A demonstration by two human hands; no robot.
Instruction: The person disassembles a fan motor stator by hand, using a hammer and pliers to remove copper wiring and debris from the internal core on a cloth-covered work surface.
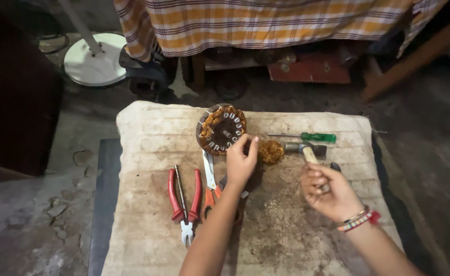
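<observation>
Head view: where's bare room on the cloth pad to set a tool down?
Free: near-left corner of the cloth pad, below the red pliers; far-left strip beside the stator; the far-right corner past the green screwdriver. Crowded: the middle, with scissors, left hand, wire clump, and hammer in the right hand.

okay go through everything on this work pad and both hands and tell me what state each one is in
Left hand: fingertips pinching the stator's edge.
Right hand: closed around the hammer handle.
Stator: tilted up on its edge, copper windings partly left.
Wire clump: loose, lying beside the stator.
Hammer: held, head low over the pad.
Pliers: lying flat, handles spread.
Scissors: lying flat, closed.
Screwdriver: lying flat, untouched.
</observation>
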